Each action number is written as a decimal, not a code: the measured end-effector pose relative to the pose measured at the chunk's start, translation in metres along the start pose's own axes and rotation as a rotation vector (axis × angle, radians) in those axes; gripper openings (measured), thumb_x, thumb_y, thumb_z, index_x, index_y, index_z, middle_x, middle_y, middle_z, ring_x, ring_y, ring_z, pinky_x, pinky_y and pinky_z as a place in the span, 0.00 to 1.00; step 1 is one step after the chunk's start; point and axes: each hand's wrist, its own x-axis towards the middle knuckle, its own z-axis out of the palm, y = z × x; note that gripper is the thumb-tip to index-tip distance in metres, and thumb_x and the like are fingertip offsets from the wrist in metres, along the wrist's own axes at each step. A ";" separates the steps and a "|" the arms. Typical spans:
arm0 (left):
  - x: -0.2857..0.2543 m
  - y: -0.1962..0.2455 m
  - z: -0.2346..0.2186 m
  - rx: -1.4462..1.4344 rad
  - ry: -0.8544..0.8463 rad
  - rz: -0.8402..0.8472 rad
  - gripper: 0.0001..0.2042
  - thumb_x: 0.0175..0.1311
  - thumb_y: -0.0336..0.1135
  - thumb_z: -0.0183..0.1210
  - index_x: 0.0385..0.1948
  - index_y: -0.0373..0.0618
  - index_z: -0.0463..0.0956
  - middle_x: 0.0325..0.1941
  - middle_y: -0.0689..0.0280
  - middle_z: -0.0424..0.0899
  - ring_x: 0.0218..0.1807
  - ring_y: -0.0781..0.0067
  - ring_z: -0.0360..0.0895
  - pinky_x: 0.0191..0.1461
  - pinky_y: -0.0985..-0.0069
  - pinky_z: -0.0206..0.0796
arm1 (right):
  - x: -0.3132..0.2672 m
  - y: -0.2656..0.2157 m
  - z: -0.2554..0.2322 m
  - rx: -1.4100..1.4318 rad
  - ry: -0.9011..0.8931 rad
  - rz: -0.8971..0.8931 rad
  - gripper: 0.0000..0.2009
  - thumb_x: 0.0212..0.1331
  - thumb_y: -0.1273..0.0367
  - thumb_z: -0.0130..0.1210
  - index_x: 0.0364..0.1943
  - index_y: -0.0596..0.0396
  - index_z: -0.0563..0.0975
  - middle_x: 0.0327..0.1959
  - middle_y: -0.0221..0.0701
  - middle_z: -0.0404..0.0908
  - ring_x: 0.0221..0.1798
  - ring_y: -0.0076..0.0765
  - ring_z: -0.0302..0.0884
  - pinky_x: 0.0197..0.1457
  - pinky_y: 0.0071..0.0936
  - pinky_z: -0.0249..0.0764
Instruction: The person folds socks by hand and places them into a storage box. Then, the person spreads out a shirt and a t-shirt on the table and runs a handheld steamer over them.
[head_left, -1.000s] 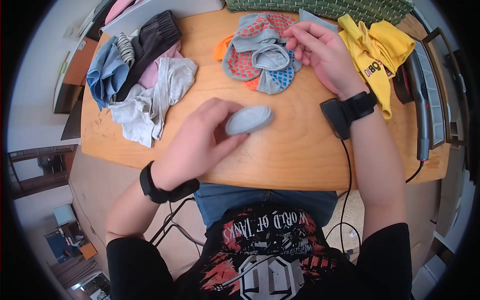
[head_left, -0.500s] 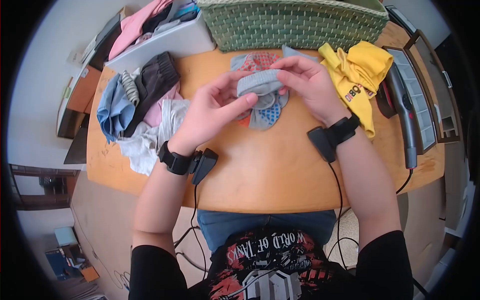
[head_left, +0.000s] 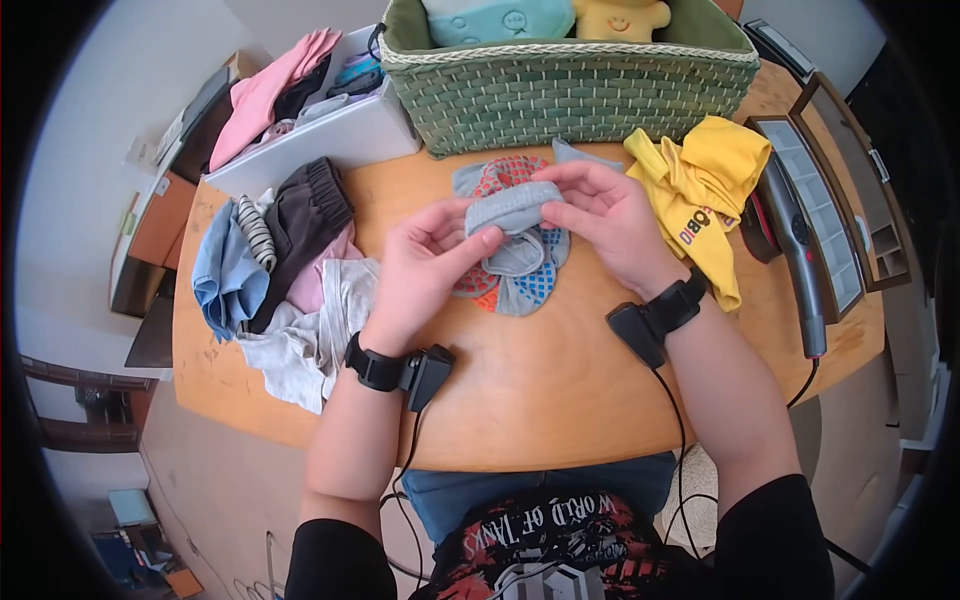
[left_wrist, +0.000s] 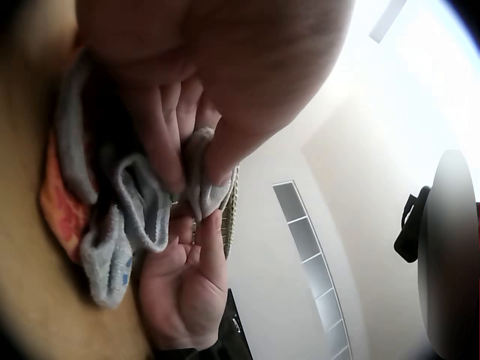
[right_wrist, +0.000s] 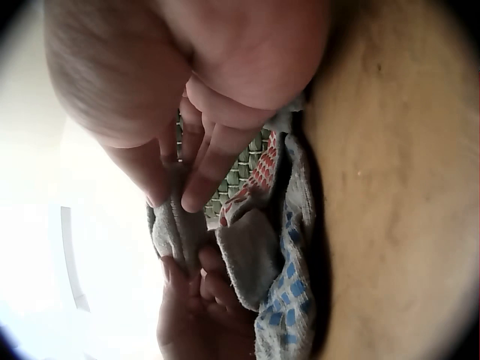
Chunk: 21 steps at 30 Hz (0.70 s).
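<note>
Both hands hold a folded grey sock [head_left: 513, 207] by its ribbed cuff, over the middle of the table [head_left: 560, 400]. My left hand [head_left: 425, 260] pinches its left end between thumb and fingers. At the other end, the thumb and fingers of my right hand [head_left: 618, 225] pinch it too. Below the hands lies a pile of grey socks [head_left: 535, 290] with red and blue grip dots and some orange. In the right wrist view the held sock [right_wrist: 178, 225] spans between the fingertips of both hands, beside the blue-dotted sock [right_wrist: 289, 300].
A green woven basket [head_left: 570, 95] with plush toys stands at the back, beside a white box [head_left: 340, 145] of clothes. Folded clothes [head_left: 300, 220] lie on the left. To the right are a yellow garment [head_left: 705, 185], a dark corded device [head_left: 797, 240] and a compartment case [head_left: 830, 215].
The left hand has carried the grey sock up over the sock pile, and the right hand has taken hold of its other end. The head view has tilted up, showing more of the basket.
</note>
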 end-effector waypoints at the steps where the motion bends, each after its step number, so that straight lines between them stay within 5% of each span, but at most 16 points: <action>1: -0.001 -0.001 0.001 -0.049 0.000 0.010 0.15 0.68 0.24 0.64 0.54 0.32 0.78 0.47 0.62 0.88 0.47 0.78 0.85 0.52 0.79 0.78 | 0.000 0.001 0.000 -0.005 0.001 -0.002 0.16 0.63 0.77 0.63 0.55 0.62 0.77 0.55 0.35 0.81 0.57 0.31 0.81 0.59 0.28 0.81; 7: -0.005 0.000 -0.012 0.037 0.023 0.067 0.21 0.67 0.23 0.64 0.61 0.32 0.75 0.51 0.57 0.87 0.51 0.75 0.84 0.55 0.77 0.78 | -0.001 0.003 0.004 -0.061 -0.032 -0.069 0.16 0.64 0.77 0.63 0.56 0.60 0.77 0.55 0.33 0.81 0.58 0.30 0.80 0.61 0.29 0.79; 12: -0.006 -0.006 -0.016 0.055 -0.021 0.132 0.22 0.65 0.22 0.65 0.61 0.31 0.74 0.52 0.55 0.86 0.51 0.73 0.84 0.55 0.76 0.79 | -0.001 0.003 0.002 -0.037 -0.037 0.194 0.19 0.65 0.75 0.63 0.59 0.60 0.74 0.56 0.33 0.80 0.59 0.29 0.79 0.59 0.27 0.80; 21: -0.004 -0.004 -0.015 0.023 -0.025 0.147 0.19 0.64 0.18 0.64 0.56 0.30 0.76 0.54 0.54 0.84 0.56 0.69 0.83 0.58 0.75 0.79 | -0.003 0.004 0.013 0.001 -0.098 -0.027 0.20 0.65 0.77 0.61 0.61 0.60 0.73 0.61 0.33 0.77 0.60 0.30 0.78 0.60 0.28 0.78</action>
